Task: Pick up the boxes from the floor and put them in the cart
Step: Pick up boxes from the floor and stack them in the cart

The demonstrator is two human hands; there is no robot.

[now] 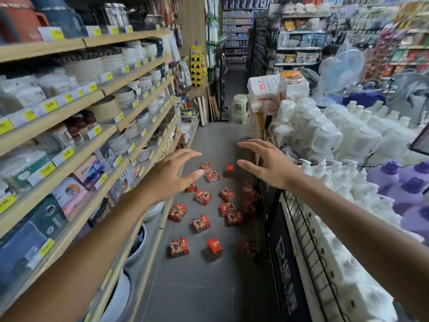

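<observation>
Several small red boxes (203,197) with a brown picture lie scattered on the grey aisle floor (204,287), some upright, some tipped. A few lie in shadow against the display on the right (249,249). My left hand (171,175) and my right hand (267,161) both reach forward at arm's length, high above the boxes, fingers spread and relaxed, holding nothing. No cart shows in this view.
Wooden shelves (97,94) with plates, bowls and price tags line the left side. A wire-sided display (308,228) of white and purple bottles borders the right. A green stool (240,108) stands at the aisle's far end; a person sits beyond, at the back right.
</observation>
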